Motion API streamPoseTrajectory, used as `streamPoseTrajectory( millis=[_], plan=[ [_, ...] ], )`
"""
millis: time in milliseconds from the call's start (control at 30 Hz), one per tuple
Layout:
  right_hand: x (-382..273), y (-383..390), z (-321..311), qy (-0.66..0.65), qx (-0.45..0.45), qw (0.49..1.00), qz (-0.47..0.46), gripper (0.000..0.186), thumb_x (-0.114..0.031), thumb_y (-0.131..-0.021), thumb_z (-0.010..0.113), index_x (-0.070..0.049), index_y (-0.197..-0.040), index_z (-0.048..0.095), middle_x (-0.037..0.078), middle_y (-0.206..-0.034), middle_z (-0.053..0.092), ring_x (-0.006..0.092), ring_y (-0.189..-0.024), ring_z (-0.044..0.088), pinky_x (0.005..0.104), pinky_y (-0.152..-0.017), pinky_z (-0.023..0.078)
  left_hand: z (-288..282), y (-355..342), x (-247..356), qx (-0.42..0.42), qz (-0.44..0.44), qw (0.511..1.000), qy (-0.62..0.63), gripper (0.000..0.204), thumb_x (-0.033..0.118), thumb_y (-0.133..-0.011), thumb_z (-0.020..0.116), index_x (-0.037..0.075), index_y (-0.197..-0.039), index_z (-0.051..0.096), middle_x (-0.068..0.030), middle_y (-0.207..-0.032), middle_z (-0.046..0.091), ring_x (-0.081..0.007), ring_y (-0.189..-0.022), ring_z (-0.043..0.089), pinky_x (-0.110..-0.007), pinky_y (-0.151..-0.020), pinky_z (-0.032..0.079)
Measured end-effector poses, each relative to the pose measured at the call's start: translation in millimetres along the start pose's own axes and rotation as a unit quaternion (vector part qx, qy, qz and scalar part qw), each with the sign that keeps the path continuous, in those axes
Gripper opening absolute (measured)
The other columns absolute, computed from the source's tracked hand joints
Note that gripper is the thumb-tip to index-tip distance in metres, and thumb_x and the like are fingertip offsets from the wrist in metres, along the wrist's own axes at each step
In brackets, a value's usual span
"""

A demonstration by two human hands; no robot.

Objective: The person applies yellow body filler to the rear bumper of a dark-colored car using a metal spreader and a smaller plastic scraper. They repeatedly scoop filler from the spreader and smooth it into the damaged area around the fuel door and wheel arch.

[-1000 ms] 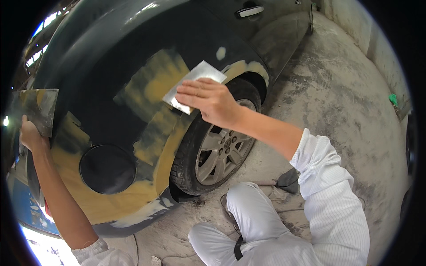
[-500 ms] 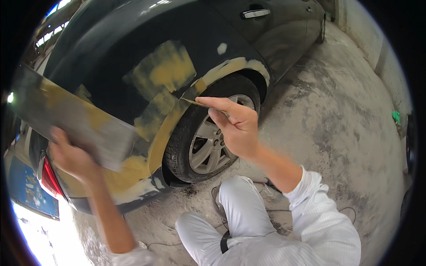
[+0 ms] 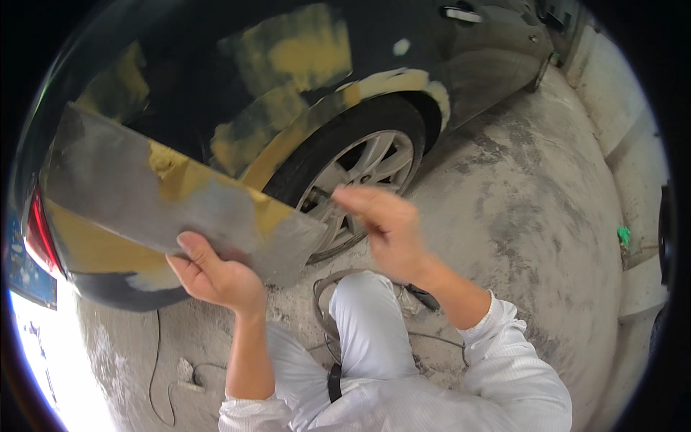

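A wide, flat grey board [image 3: 115,165] smeared with yellow filler spans the lower left of the view, held near its bottom edge by my left hand [image 3: 219,277]. Just beyond its right end is my right hand [image 3: 385,230], motion-blurred, fingers drawn together; what they hold I cannot make out. Behind both is a dark car's rear quarter panel [image 3: 187,72], patched with yellow and pale filler, with a wheel arch, tyre [image 3: 389,115] and silver alloy wheel [image 3: 378,155].
Red tail light [image 3: 44,230] at the left. Dusty concrete floor [image 3: 547,201] carries cables [image 3: 155,360] and small debris around my knees [image 3: 363,309]. A pale wall [image 3: 626,144] runs along the right, with a green scrap [image 3: 623,237] at its foot.
My left hand has swung the board rightward to in front of the wheel. My right hand, earlier pressing a small metal spreader on the panel, has moved down off it beside the board.
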State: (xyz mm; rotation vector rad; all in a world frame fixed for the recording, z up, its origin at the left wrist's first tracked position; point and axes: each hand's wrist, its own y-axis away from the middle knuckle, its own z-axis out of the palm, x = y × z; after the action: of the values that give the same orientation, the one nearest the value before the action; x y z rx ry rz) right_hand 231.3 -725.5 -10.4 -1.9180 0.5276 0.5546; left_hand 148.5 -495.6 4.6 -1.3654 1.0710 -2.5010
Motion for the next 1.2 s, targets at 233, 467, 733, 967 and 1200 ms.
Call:
streamPoseTrajectory(
  millis=[233,467,733,967,1200],
  plan=[
    [-20,-9,28,0.104,0.075,0.973,-0.19,0.057,0.007,-0.078,0.074,-0.004,-0.133,0.083,0.016,-0.135,0.08,0.0367,-0.118,0.073,0.0453,-0.1,0.061,-7,18,-1,-0.011,0.061,0.995,-0.073,0.033,0.029,-0.124,0.057,-0.003,-0.129,0.065,-0.0063,-0.117,0.071,-0.0113,-0.102,0.062,-0.028,-0.094,0.053],
    [-28,8,59,0.045,-0.014,0.984,-0.174,0.057,0.007,-0.071,0.078,-0.008,-0.127,0.082,0.01,-0.135,0.079,0.0317,-0.121,0.073,0.0443,-0.101,0.06,-2,6,-10,0.03,0.158,0.974,-0.157,0.033,0.026,-0.123,0.058,-0.006,-0.123,0.068,-0.0104,-0.115,0.074,-0.0152,-0.1,0.063,-0.03,-0.092,0.054],
    [109,-91,-13,0.209,0.277,0.929,-0.128,0.055,0.019,-0.086,0.065,-0.009,-0.129,0.084,0.014,-0.134,0.082,0.0318,-0.124,0.077,0.0435,-0.104,0.058,-76,-54,6,0.232,0.06,0.955,-0.178,0.048,0.038,-0.118,0.066,-0.01,-0.125,0.069,-0.0159,-0.122,0.072,-0.023,-0.1,0.066,-0.037,-0.088,0.057],
    [132,-134,-24,0.278,0.217,0.888,-0.295,0.045,0.009,-0.083,0.076,-0.013,-0.121,0.084,0.003,-0.127,0.083,0.027,-0.124,0.076,0.0453,-0.105,0.058,-248,-58,-8,0.325,-0.068,0.91,-0.247,0.061,0.038,-0.117,0.066,-0.019,-0.137,0.064,-0.0236,-0.137,0.07,-0.032,-0.111,0.07,-0.045,-0.097,0.059],
    [138,-121,-9,0.258,0.181,0.901,-0.297,0.041,0.006,-0.082,0.079,-0.011,-0.119,0.082,0.003,-0.127,0.081,0.0265,-0.123,0.075,0.0442,-0.103,0.058,-459,14,-88,0.41,-0.225,0.815,-0.341,0.056,0.028,-0.112,0.066,-0.025,-0.127,0.065,-0.0284,-0.127,0.072,-0.036,-0.105,0.071,-0.051,-0.092,0.063]
  ],
)
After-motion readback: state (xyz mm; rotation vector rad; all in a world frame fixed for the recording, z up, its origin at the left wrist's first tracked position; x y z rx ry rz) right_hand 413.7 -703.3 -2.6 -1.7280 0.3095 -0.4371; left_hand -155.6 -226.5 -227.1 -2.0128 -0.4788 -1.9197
